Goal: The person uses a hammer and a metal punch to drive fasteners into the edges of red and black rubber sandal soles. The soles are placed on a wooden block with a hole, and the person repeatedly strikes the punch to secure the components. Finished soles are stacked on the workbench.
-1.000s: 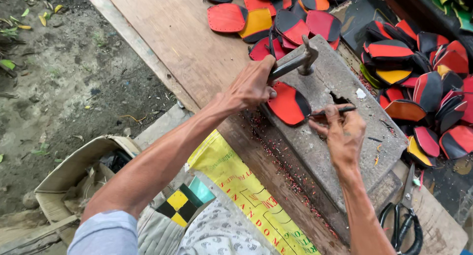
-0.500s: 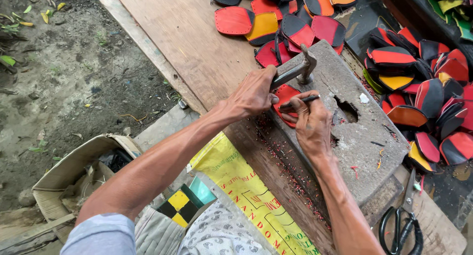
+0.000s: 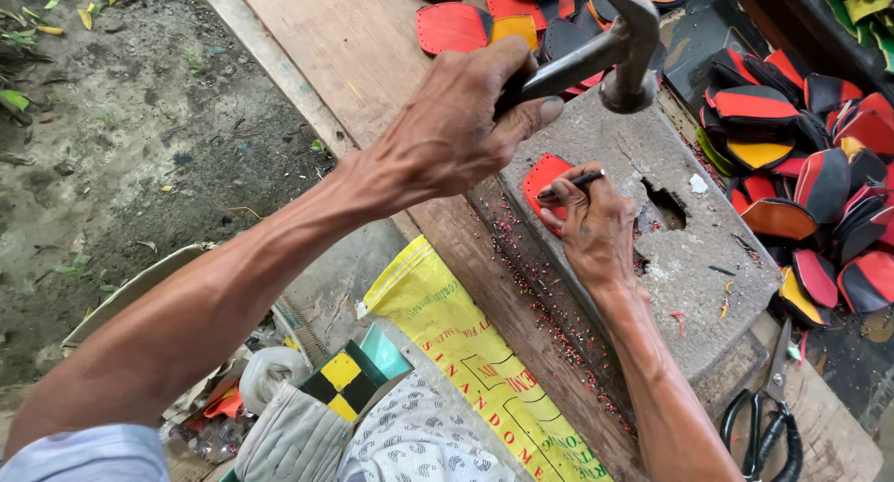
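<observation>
A long wooden workbench [image 3: 307, 44] runs from 12 o'clock down to 5 o'clock, and on it sits one grey stone block [image 3: 694, 258] with a ragged hole worn through it. At 3 o'clock a heap of cut panels [image 3: 810, 165] in red, black, orange and yellow lies against the block, too overlapped to count; a second, smaller spread [image 3: 507, 16] lies at 12 o'clock. One yellow printed sack [image 3: 466, 352] hangs at 6 o'clock, and one pair of black-handled scissors [image 3: 764, 426] rests at 5 o'clock.

The left hand [image 3: 456, 128] is wrapped tight round the handle of one steel hammer [image 3: 624, 49], whose head is raised just above the block at 1 o'clock. The right hand [image 3: 596, 226] pinches one thin dark punch [image 3: 573, 182] between thumb and fingers, its tip set on the edge of one red panel [image 3: 542, 179] lying flat on the block, just left of the hole.

By the look of it, the step in hand is punching holes along the panel's edge. The next blow calls for the hammer to meet the punch head squarely while the right hand keeps the punch steady and its fingers clear. Tiny red and dark punchings [image 3: 540, 296] speckle the bench at 6 o'clock, far too many to count.
</observation>
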